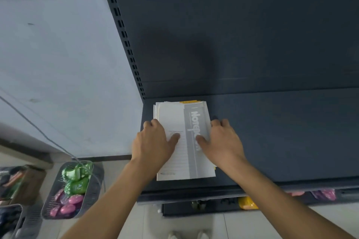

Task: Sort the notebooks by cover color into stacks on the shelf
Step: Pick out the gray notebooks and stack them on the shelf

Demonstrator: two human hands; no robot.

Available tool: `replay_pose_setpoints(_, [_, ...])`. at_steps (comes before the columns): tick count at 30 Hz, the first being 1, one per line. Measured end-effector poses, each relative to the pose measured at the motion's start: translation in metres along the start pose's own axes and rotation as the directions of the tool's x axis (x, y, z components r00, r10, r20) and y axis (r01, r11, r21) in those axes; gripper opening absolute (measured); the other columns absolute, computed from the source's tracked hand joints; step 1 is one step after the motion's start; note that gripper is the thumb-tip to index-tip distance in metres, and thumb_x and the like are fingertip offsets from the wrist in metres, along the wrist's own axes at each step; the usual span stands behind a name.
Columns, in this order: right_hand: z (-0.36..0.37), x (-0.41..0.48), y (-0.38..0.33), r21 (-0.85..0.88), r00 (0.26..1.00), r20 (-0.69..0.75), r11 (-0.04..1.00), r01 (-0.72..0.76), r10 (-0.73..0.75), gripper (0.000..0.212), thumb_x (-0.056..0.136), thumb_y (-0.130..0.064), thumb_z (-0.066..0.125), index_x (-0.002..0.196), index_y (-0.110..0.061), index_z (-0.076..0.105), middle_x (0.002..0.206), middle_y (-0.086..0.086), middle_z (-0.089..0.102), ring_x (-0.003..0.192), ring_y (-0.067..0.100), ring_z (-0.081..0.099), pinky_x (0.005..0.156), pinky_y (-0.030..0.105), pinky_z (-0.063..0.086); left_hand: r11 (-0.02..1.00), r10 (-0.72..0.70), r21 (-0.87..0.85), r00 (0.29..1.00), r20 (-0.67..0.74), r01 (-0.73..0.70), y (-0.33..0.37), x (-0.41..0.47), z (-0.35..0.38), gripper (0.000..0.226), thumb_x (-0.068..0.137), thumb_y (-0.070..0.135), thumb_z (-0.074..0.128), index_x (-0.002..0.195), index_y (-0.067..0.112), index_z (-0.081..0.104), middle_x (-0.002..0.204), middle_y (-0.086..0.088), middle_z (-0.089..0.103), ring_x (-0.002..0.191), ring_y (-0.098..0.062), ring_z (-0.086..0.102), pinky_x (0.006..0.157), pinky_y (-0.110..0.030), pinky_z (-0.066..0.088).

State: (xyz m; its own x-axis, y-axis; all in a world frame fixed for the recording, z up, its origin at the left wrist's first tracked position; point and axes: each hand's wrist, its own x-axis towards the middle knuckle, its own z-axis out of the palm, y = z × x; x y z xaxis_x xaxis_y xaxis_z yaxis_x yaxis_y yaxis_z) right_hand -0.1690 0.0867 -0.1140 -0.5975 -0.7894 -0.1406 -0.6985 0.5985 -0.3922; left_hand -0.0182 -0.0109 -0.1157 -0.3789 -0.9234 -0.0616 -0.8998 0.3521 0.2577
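Notebooks (180, 163): 1 stack, lying flat on the dark grey shelf (281, 132), at the shelf's left end, near the corner where the back panel meets the slotted upright (126, 44). The top cover is white with 1 grey lengthwise band carrying white lettering, too blurred to read in full, and faint ruled lines beside it. The stack's edges are uneven. A yellow cover edge (188, 101) shows at the far end, under the white covers.

Left hand (153, 141): grips the stack's left side, fingers curled over the edge, thumb (174, 137) lying on the top cover.

Right hand (223, 141): grips the stack's right side in the same way, fingers curled over the edge, thumb (201, 139) on the grey band. The 2 thumbs point toward each other and lie near but apart.

Surroundings: pale wall (58, 44) to the left of the shelving unit. A grey mesh basket (93, 184) stands on the tiled floor, left of the unit, holding green and pink wrapped items. A cardboard box (31, 180) sits further left, its contents unclear. On the lower shelf, below the front lip, are 1 yellow packet (247, 203) and some pink and purple items (324, 194), partly hidden.
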Motion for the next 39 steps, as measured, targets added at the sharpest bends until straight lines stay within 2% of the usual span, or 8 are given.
replay_pose_setpoints(3, [0.001,-0.002,0.001,0.005,0.999,-0.022,0.999,0.039,-0.039,0.038,0.097,-0.048,0.057,0.113,-0.014,0.057,0.115,0.003,0.047,0.105,0.022,0.054,0.075,0.034,0.05,0.999,-0.022,-0.031,1.0,0.006,0.022,0.0,-0.001,0.0,0.063,0.088,0.067,0.057,0.115,0.011,0.051,0.094,0.002,0.041,0.075,-0.015,0.043,0.051,-0.023,0.025])
replay_pose_setpoints(8, [0.009,-0.009,-0.002,-0.052,0.993,-0.022,0.992,0.118,-0.119,0.036,0.1,-0.047,0.049,0.105,-0.014,0.062,0.114,0.001,0.044,0.109,0.019,0.048,0.077,0.034,0.053,0.999,-0.039,-0.015,0.999,0.017,0.04,-0.003,-0.004,-0.001,0.055,0.091,0.063,0.056,0.106,0.01,0.05,0.092,0.0,0.044,0.076,-0.017,0.044,0.062,-0.031,0.036])
replay_pose_setpoints(12, [0.012,-0.009,-0.003,-0.071,0.985,-0.034,0.984,0.165,-0.168,0.036,0.101,-0.048,0.047,0.103,-0.015,0.062,0.112,0.0,0.043,0.108,0.017,0.047,0.072,0.03,0.051,0.991,-0.105,-0.081,0.993,0.053,0.109,-0.007,0.0,-0.005,0.05,0.087,0.06,0.063,0.093,0.014,0.045,0.08,0.005,0.048,0.063,-0.011,0.043,0.049,-0.024,0.028])
replay_pose_setpoints(18, [0.012,-0.006,-0.001,-0.023,0.978,-0.004,0.978,0.207,-0.208,0.035,0.101,-0.048,0.047,0.106,-0.017,0.064,0.111,-0.001,0.042,0.106,0.016,0.045,0.074,0.031,0.053,0.97,-0.178,-0.15,0.98,0.087,0.19,-0.015,0.003,-0.009,0.042,0.081,0.056,0.072,0.084,0.018,0.056,0.073,0.006,0.057,0.06,-0.007,0.049,0.044,-0.022,0.03])
replay_pose_setpoints(25, [0.015,-0.003,-0.003,0.113,0.994,0.012,0.988,0.106,-0.108,0.028,0.096,-0.04,0.056,0.098,-0.012,0.056,0.106,0.002,0.043,0.104,0.022,0.047,0.074,0.029,0.041,0.963,-0.21,-0.153,0.973,0.098,0.223,-0.019,0.005,-0.017,0.04,0.082,0.049,0.076,0.084,0.013,0.059,0.074,0.002,0.059,0.061,-0.012,0.054,0.043,-0.024,0.034])
replay_pose_setpoints(28, [0.014,-0.002,-0.005,0.189,0.998,0.018,0.98,0.06,-0.065,0.026,0.095,-0.036,0.058,0.098,-0.01,0.059,0.106,0.003,0.046,0.103,0.024,0.051,0.078,0.032,0.044,0.961,-0.22,-0.151,0.971,0.088,0.231,-0.018,0.004,-0.018,0.041,0.081,0.049,0.076,0.082,0.011,0.06,0.073,-0.001,0.062,0.061,-0.014,0.057,0.043,-0.025,0.034])
replay_pose_setpoints(35, [0.013,-0.004,-0.011,0.165,0.995,0.022,0.982,0.09,-0.094,0.022,0.094,-0.036,0.059,0.09,-0.014,0.062,0.107,0.001,0.046,0.102,0.021,0.049,0.073,0.031,0.044,0.962,-0.22,-0.153,0.974,0.053,0.226,-0.012,-0.004,-0.017,0.04,0.083,0.048,0.074,0.076,0.015,0.054,0.067,0.001,0.058,0.055,-0.01,0.052,0.041,-0.022,0.031])
replay_pose_setpoints(39, [0.015,-0.003,-0.013,0.184,0.996,0.023,0.979,0.085,-0.09,0.025,0.093,-0.037,0.06,0.105,-0.015,0.065,0.113,0.001,0.047,0.111,0.021,0.046,0.078,0.031,0.045,0.977,-0.194,-0.096,0.981,-0.005,0.192,-0.011,-0.004,-0.021,0.04,0.086,0.047,0.07,0.078,0.014,0.049,0.074,0.003,0.053,0.057,-0.009,0.047,0.043,-0.023,0.029])
